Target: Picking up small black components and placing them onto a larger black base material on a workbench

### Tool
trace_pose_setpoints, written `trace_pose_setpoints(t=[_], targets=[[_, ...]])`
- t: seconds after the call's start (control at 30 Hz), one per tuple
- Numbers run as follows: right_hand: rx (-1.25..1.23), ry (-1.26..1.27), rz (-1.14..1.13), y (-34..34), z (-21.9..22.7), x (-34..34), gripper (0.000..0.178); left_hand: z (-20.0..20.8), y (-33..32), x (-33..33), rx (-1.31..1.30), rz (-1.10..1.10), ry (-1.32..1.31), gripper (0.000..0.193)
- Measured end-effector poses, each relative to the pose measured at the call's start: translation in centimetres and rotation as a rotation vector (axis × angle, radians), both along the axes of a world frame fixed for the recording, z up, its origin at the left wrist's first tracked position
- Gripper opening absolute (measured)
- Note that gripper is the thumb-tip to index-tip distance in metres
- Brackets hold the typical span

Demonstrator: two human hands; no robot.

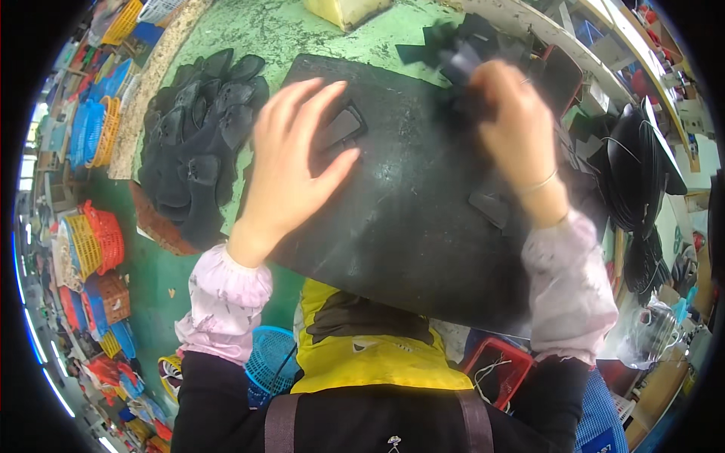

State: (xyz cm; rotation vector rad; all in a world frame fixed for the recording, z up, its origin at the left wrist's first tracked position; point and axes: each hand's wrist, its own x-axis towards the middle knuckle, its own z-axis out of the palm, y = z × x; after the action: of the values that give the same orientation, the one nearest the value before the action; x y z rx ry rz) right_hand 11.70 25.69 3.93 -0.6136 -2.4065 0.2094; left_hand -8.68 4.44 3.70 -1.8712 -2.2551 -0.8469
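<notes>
A large black mat [393, 204] lies on the green worktable [249, 30]. My left hand [283, 162] is over its left part, palm down, fingers spread, holding nothing. Beside those fingers is a small dark rectangular piece with a raised rim [346, 127]. At the mat's far right, my right hand [519, 132] is blurred by motion. Its fingers are curled in against a blurred dark flat piece [462, 62], which they seem to pinch, above a loose heap of black pieces [487, 34]. Another thin dark piece [487, 210] lies on the mat nearer me.
Left of the mat is a heap of dark curved, padded pieces [196, 128]. A yellowish block [347, 11] is at the far edge. Coiled black cord [634, 166] hangs at the right. Below the table are a blue basket [270, 355] and a red tray [502, 370].
</notes>
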Motion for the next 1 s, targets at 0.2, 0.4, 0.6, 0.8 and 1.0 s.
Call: trace_pose_setpoints(t=[0.2,0.4,0.6,0.8,1.0], targets=[[-0.172,-0.095,0.180,-8.6,-1.2,0.2,0.038,-1.3,5.0,3.1,0.055,-0.227,-0.324,0.046],[-0.437,-0.191,-0.094,-8.0,1.0,7.9,0.032,-3.1,6.9,4.4,0.035,-0.191,-0.101,0.057],[-0.512,-0.135,-0.191,-8.6,-0.4,11.0,0.031,-2.4,5.9,4.3,0.132,-0.282,0.081,0.033],[-0.543,-0.007,-0.209,-8.6,-1.2,11.1,0.027,-0.7,4.9,4.0,0.146,-0.417,0.036,0.023],[-0.573,-0.016,-0.178,-8.5,-1.4,11.4,0.023,-2.1,-1.4,6.8,-0.121,-0.615,-0.120,0.018]])
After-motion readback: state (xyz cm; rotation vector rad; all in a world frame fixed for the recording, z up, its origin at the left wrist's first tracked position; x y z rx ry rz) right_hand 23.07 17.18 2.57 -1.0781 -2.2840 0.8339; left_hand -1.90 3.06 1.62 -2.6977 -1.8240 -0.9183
